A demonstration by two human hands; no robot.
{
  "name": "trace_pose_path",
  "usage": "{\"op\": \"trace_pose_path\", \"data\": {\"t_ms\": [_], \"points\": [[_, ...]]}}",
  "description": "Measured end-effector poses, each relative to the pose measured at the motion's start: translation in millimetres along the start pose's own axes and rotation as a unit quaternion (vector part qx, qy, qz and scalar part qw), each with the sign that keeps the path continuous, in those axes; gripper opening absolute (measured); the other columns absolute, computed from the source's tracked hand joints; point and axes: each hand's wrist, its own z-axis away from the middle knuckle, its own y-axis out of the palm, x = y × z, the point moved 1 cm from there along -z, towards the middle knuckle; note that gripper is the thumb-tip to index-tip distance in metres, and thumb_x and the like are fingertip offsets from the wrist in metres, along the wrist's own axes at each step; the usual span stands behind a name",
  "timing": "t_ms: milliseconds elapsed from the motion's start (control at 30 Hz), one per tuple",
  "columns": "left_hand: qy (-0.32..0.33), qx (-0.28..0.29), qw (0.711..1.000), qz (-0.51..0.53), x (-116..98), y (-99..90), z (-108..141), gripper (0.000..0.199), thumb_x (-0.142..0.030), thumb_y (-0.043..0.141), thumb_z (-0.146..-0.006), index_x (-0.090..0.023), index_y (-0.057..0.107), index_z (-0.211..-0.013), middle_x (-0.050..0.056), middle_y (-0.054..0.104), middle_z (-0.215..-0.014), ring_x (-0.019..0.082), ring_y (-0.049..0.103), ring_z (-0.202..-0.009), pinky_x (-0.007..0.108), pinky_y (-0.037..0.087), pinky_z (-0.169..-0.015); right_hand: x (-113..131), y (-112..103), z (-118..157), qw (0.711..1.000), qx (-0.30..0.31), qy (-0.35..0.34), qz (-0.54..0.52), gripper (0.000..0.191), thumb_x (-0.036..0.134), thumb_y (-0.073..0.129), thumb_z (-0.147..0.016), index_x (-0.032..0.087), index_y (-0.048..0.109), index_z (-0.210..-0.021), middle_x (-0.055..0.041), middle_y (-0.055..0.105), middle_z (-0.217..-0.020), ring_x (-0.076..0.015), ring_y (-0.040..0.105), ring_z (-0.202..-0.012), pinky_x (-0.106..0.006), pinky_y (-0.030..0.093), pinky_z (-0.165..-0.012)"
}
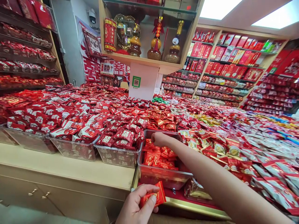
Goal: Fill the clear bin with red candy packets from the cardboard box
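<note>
Two hands, left hand (133, 207) pinching a red packet (154, 196), right hand (160, 139) curled inside clear bin (163, 179), its fingers hidden.

Right hand (160, 139) fingers hidden in tray (163, 179); packet print unreadable.

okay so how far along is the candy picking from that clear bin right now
Done: one red packet is already pinched in the left hand. In hand: the right hand reaches into the clear bin, its fingers hidden among the packets. Left: the bin is only partly full, with many red packets still lying inside.
</note>
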Motion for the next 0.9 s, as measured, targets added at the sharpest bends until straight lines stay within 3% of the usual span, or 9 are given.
{"op": "trace_pose_path", "data": {"t_ms": [133,367,567,667,767,900], "points": [[0.0,0.005,1.0,-0.009,1,-0.7,0,0.037,-0.047,0.062,-0.066,-0.017,0.065,-0.087,0.004,0.066,-0.079,0.015,0.06,-0.061,0.025,0.046,-0.059,-6,4,1,0.999,0.013,0.033,0.017,0.018,0.027,0.051,-0.084,0.013,0.059,-0.09,-0.005,0.061,-0.094,-0.0158,0.058,-0.086,-0.035,0.047,-0.076],[-0.004,-0.001,1.0,-0.017,0,-0.5,-1,0.039,-0.049,0.061,-0.065,-0.016,0.065,-0.087,0.004,0.066,-0.078,0.015,0.06,-0.06,0.025,0.045,-0.06,-8,30,0,1.0,0.015,0.023,0.009,0.023,0.023,0.06,-0.077,0.013,0.057,-0.098,-0.0059,0.061,-0.099,-0.0173,0.058,-0.09,-0.034,0.047,-0.076],[0.0,-0.008,1.0,-0.014,-4,1.1,1,0.035,-0.047,0.061,-0.066,-0.019,0.066,-0.085,0.003,0.066,-0.083,0.014,0.06,-0.06,0.023,0.045,-0.058,-12,27,-4,1.0,0.007,0.031,0.001,0.024,0.021,0.064,-0.071,0.012,0.06,-0.092,-0.0065,0.064,-0.092,-0.0178,0.06,-0.085,-0.032,0.048,-0.072],[-0.004,-0.008,1.0,-0.009,-3,1.3,1,0.036,-0.048,0.062,-0.064,-0.018,0.066,-0.085,0.004,0.066,-0.081,0.015,0.06,-0.059,0.024,0.045,-0.057,-8,21,-2,0.999,-0.035,0.036,-0.001,0.02,0.019,0.059,-0.073,0.011,0.061,-0.091,-0.0112,0.064,-0.093,-0.0208,0.06,-0.087,-0.03,0.047,-0.071],[-0.002,-0.01,1.0,-0.008,-3,1.6,0,0.037,-0.048,0.062,-0.064,-0.017,0.066,-0.085,0.004,0.066,-0.08,0.015,0.06,-0.059,0.024,0.044,-0.057,0,18,-1,0.996,-0.085,0.014,-0.01,0.029,0.028,0.055,-0.075,0.013,0.058,-0.099,-0.0123,0.06,-0.103,-0.0222,0.058,-0.093,-0.028,0.044,-0.075],[0.001,-0.012,1.0,-0.006,-3,1.7,1,0.035,-0.046,0.062,-0.065,-0.018,0.066,-0.086,0.002,0.066,-0.078,0.014,0.058,-0.06,0.022,0.042,-0.053,5,25,-5,0.995,-0.097,-0.014,-0.014,0.031,0.033,0.058,-0.072,0.015,0.059,-0.096,-0.0103,0.06,-0.103,-0.0237,0.056,-0.095,-0.028,0.044,-0.077]]}}
